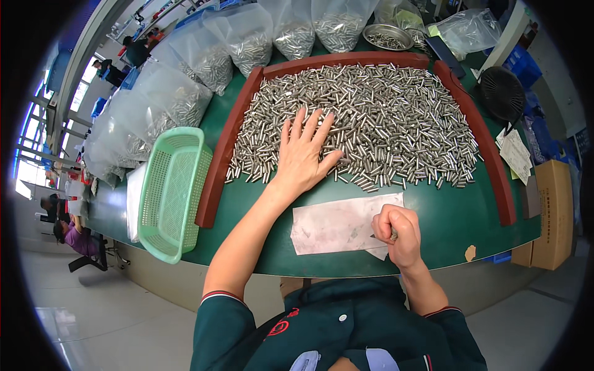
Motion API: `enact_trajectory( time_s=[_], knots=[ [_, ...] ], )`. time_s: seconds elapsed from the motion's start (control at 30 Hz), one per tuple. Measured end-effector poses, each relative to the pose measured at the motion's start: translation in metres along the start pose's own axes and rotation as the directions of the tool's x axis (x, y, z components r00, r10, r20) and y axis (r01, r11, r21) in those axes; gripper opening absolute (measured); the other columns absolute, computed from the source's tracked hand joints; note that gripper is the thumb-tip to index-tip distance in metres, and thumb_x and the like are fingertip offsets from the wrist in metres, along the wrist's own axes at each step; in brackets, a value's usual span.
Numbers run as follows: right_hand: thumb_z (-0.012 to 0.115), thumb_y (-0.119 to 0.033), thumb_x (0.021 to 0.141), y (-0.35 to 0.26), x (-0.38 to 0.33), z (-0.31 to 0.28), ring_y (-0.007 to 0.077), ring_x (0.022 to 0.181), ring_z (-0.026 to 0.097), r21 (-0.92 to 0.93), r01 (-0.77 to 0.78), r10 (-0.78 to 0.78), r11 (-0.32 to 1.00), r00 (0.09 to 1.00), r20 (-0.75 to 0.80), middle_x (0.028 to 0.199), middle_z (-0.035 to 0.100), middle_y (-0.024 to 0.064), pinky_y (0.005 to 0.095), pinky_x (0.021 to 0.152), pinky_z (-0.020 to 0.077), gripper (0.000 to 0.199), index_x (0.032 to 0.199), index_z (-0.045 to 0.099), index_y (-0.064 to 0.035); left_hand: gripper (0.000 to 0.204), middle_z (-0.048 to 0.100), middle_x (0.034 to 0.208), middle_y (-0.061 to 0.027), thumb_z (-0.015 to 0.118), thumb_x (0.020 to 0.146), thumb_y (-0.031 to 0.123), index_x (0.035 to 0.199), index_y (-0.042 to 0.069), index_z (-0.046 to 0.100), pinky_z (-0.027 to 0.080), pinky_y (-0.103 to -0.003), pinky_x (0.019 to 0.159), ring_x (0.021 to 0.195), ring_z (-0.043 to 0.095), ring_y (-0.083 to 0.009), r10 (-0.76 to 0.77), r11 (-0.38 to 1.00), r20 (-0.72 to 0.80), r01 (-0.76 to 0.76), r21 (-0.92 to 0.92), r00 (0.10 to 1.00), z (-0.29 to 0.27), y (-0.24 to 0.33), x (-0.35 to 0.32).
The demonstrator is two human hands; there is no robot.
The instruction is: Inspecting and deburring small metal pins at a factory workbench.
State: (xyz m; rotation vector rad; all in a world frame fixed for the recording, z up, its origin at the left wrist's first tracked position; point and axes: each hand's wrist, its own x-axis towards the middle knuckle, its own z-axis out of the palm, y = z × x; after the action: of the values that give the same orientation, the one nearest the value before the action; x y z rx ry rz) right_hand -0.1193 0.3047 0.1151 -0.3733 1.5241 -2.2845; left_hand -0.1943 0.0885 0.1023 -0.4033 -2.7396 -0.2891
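A broad layer of small, shiny metal pins (396, 123) covers the green table (247, 247). My left hand (303, 151) lies palm down on the near left part of the pins, its fingers spread out. My right hand (401, 232) is curled into a fist above the right end of a stained, pale sheet of paper (334, 224). A bit of something greyish shows in that fist, but the fingers hide the rest. Dark red bars (232, 148) border the pins at the left, back and right.
A green plastic basket (146, 210) stands left of the frame. Clear bags of pins (291, 40) line the back and left. A metal dish (387, 38) sits behind the back bar, a black fan (502, 93) at the right. Cardboard boxes (552, 213) are beyond the right edge.
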Motion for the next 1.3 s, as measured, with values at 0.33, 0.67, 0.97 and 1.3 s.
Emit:
enact_trajectory(
  time_s=[0.33,0.67,0.97,1.3],
  knots=[
    [0.037,-0.023,0.084,-0.002,-0.002,0.0,0.0056,0.048,0.028,-0.006,0.002,-0.002,1.0,1.0,-0.009,0.051,0.036,-0.0013,0.0217,0.044,0.0219,0.033,0.055,0.038,-0.0051,0.075,0.014,0.142,-0.0085,0.047,0.075,0.056,0.135,0.016,0.024,0.003,-0.055,0.1,0.13,0.01,-0.0312,-0.047,0.998,0.224,0.035,0.058,0.974,-0.016,0.004,-0.041],
    [0.037,-0.025,0.083,-0.002,0.0,0.001,0.0057,0.049,0.029,-0.07,-0.002,0.002,0.998,1.0,0.013,0.052,0.036,-0.0014,0.0215,0.045,0.0227,0.034,0.056,0.038,-0.0054,0.078,0.015,0.14,-0.0144,0.049,0.073,0.059,0.133,0.012,0.029,0.004,-0.059,0.098,0.129,0.01,-0.0351,-0.036,0.999,0.119,0.032,0.034,0.992,-0.004,0.011,-0.034],
    [0.031,-0.023,0.081,0.008,-0.007,0.007,0.0082,0.049,0.028,0.077,0.184,-0.18,0.98,0.983,-0.046,0.054,0.036,0.0018,0.0225,0.046,0.0234,0.029,0.06,0.036,-0.0044,0.04,0.037,0.131,-0.0049,0.051,0.082,0.026,0.119,0.012,0.048,0.004,-0.055,0.1,0.127,0.023,-0.0285,-0.165,0.977,0.018,0.166,-0.133,0.986,-0.048,0.011,-0.071],
    [0.037,-0.023,0.082,-0.006,-0.014,0.011,0.0076,0.044,0.024,0.16,0.246,-0.242,0.956,0.969,-0.041,0.048,0.031,0.0007,0.0242,0.043,0.0175,0.031,0.058,0.035,-0.0041,0.028,0.05,0.119,-0.005,0.061,0.072,0.011,0.1,0.01,0.06,0.012,-0.05,0.1,0.116,0.041,-0.0251,-0.224,0.96,0.139,0.243,-0.14,0.965,-0.055,0.061,-0.138]
  ],
)
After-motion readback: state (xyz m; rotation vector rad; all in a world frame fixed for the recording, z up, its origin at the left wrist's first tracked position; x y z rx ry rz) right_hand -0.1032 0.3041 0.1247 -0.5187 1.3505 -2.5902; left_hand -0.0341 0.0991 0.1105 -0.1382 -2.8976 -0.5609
